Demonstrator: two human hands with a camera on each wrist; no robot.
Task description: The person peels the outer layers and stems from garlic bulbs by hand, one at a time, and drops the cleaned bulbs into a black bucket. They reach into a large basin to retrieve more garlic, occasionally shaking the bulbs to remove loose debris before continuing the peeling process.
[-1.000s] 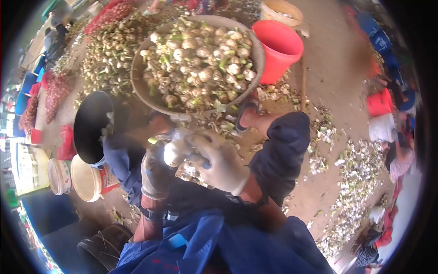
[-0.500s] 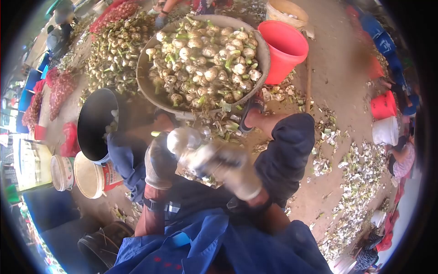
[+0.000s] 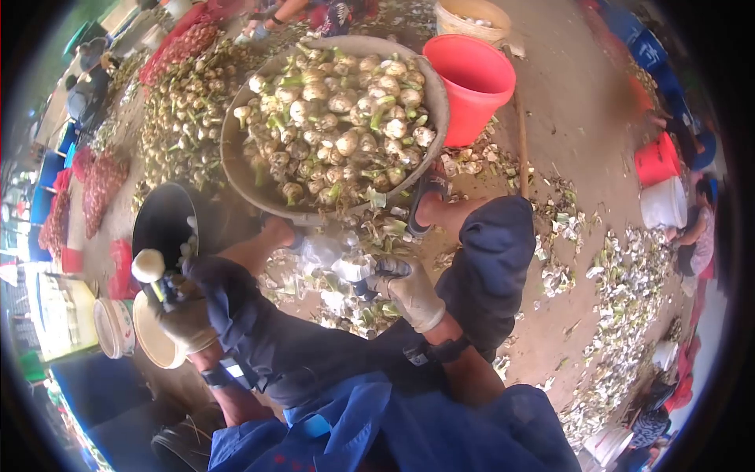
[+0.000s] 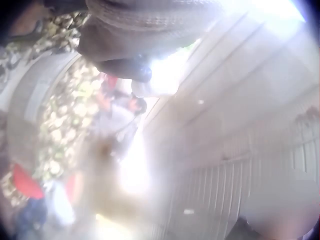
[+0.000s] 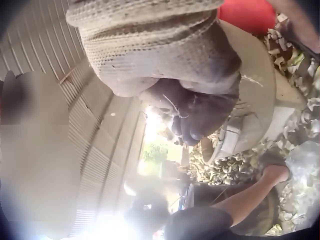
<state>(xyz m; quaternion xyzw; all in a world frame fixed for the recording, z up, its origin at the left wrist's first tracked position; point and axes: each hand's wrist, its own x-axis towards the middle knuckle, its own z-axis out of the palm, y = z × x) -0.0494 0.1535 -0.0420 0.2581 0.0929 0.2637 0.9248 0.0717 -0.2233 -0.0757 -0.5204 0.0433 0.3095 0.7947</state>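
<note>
My gloved left hand [image 3: 187, 318] pinches a white garlic bulb [image 3: 148, 266] by its greenish stem, at the dark bucket's near edge. In the left wrist view the glove [image 4: 145, 30] is at the top, with the overexposed bulb [image 4: 157, 80] below the dark fingers. Between the knees is my gloved right hand [image 3: 410, 295], its dark-tipped fingers curled, beside white peel [image 3: 352, 269]. The right wrist view shows this glove [image 5: 165, 65] with the fingers folded in; no held thing shows clearly. Ahead, a wide round basin [image 3: 230, 157] bears many unpeeled bulbs.
A dark bucket [image 3: 161, 220] with some white bulbs inside stands left of the leg. The red bucket [image 3: 470, 90] is right of the basin, near a wooden stick [image 3: 522, 141]. Peel scraps [image 3: 629, 307] litter the floor. Other people are at the edges.
My left hand has moved left with the bulb, from between the knees to the dark bucket. My right hand has come apart from it and stays between the knees.
</note>
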